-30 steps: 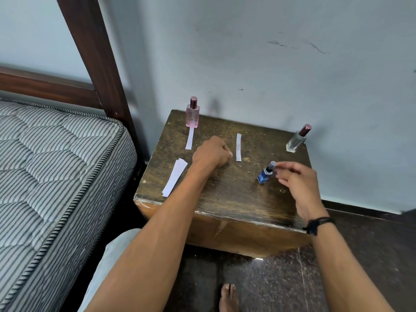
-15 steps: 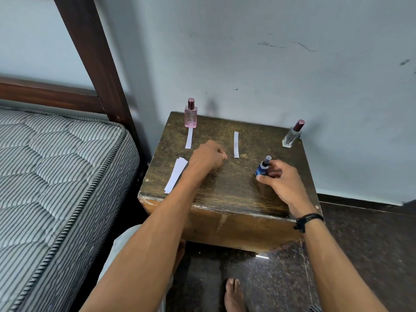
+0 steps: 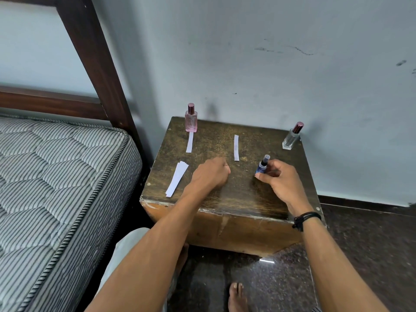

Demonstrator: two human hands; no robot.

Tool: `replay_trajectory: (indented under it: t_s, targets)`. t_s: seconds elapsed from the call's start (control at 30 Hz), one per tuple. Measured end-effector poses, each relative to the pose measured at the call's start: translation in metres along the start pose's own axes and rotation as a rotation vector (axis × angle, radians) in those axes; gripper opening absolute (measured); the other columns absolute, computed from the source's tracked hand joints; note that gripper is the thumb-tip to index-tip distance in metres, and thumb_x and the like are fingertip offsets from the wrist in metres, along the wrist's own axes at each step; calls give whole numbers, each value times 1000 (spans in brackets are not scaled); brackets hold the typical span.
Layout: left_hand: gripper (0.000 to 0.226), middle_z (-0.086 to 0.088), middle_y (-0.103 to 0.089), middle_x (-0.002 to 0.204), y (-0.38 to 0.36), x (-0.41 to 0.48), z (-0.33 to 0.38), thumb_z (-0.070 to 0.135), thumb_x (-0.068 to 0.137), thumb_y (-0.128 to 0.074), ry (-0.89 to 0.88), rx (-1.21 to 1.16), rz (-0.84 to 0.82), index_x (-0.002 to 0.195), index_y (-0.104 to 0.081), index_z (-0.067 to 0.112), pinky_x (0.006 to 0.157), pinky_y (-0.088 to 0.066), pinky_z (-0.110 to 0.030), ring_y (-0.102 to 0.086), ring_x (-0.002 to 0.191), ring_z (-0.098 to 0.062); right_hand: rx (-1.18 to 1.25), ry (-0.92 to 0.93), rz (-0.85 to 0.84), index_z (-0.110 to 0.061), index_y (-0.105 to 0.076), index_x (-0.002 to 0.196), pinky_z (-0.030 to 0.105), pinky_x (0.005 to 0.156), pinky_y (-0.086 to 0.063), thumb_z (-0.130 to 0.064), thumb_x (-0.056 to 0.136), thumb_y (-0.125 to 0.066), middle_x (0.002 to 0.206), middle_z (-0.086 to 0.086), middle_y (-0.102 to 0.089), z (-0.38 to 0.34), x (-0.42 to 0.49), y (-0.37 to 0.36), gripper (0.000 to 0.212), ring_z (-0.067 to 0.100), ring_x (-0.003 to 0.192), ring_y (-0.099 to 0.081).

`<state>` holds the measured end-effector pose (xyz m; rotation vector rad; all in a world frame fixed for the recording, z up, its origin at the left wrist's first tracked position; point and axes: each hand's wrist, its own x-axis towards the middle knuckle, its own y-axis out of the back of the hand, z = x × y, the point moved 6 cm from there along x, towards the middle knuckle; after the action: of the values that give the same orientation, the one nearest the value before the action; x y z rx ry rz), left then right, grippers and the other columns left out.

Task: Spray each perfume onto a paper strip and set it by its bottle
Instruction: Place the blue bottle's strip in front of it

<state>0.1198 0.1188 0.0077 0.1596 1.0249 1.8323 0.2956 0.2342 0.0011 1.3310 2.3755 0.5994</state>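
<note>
Soft even daylight, faint shadows on wall point(image 3: 270, 75), small floor point(image 3: 266, 261) glare, wide-angle edge bending, sharp focus

One head-worn camera looks forward and down, fairly close over the tabletop point(image 3: 236, 199), its wide lens probably bending edges.

both forearms were bare, with no sleeves in view. the right hand point(image 3: 279, 183) had a black corded bracelet point(image 3: 305, 218) around its wrist, with a small knot on the inner side. the left hand point(image 3: 210, 175) wore nothing. pale grey trousers point(image 3: 122, 248) covered one leg, and a bare foot point(image 3: 237, 297) showed below.
</note>
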Motion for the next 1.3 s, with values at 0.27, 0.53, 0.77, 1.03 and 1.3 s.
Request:
replay_trajectory:
  t_s: [0.27, 0.53, 0.77, 1.03, 1.3]
  targets:
    - [10, 0, -73, 106, 13, 7, -1, 26, 98, -63, -58, -40, 69, 89, -65, 30, 98, -52, -45, -66, 103, -24, -16, 24, 12, -24, -74, 110, 29, 80, -43, -24, 90, -79, 104, -9, -73, 0, 2, -3, 21, 11, 102, -66]
    - [16, 2, -74, 115, 16, 15, 1, 21, 94, -68, -121, -46, 76, 108, -76, 25, 100, -51, -36, -66, 111, -20, -50, 41, 61, -25, -73, 111, 41, 92, -52, -25, 93, -75, 107, -8, -73, -2, 5, -8, 18, 15, 104, -66]
    - [31, 4, -71, 127, 24, 38, 9, 9, 98, -61, -161, -339, 64, 126, -71, 19, 114, -42, -32, -63, 120, -10, -122, 95, 116, -20, -72, 115, 33, 88, -49, -22, 95, -73, 108, -5, -71, -29, 36, -13, 20, 16, 101, -65]
    - [49, 2, -62, 142, 27, 81, 14, 1, 96, -54, -219, -554, 106, 142, -58, 16, 115, -40, -32, -57, 128, -10, -211, 152, 97, -19, -73, 111, 27, 82, -39, -21, 96, -72, 102, -7, -66, -66, 105, -30, 15, 14, 96, -60]
    - [55, 2, -63, 140, 18, 111, 12, -1, 88, -52, -224, -538, 80, 137, -63, 22, 121, -33, -39, -51, 136, -14, -253, 186, 88, -22, -74, 110, 31, 85, -49, -19, 94, -73, 102, -6, -70, -57, 136, -49, 16, 14, 97, -63]
